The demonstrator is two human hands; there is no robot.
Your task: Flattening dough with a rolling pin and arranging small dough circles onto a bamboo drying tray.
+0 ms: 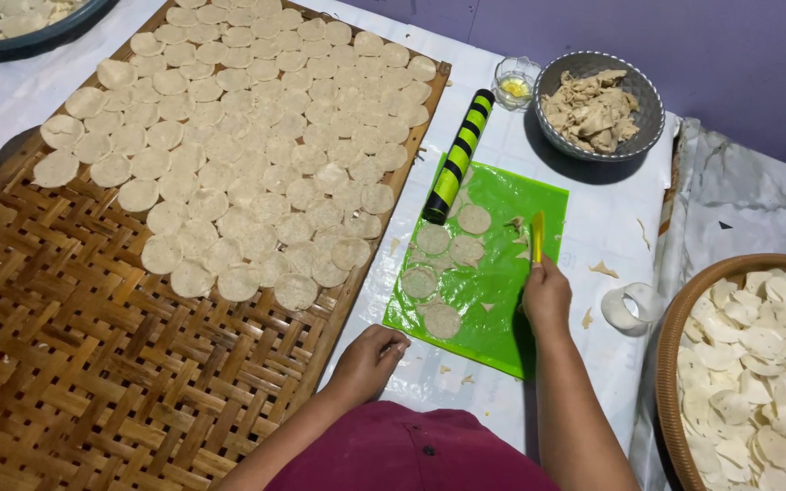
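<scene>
My right hand (546, 295) grips a yellow scraper (537, 236) whose blade rests on the right side of a green plastic mat (502, 314). Several thin round dough discs (443, 264) lie on that mat. My left hand (370, 356) presses its fingertips on the mat's near left corner and holds nothing. A black and green striped rolling pin (458, 156) lies across the mat's far left corner. To the left, a large woven bamboo tray (75, 364) carries many rows of the same pale discs (256, 136).
A grey bowl (646, 109) of dough scraps and a small glass dish (515, 84) of yellow oil stand at the back. A round cutter ring (631, 307) lies right of the mat. A brown basket (670, 364) of discs sits at the right edge.
</scene>
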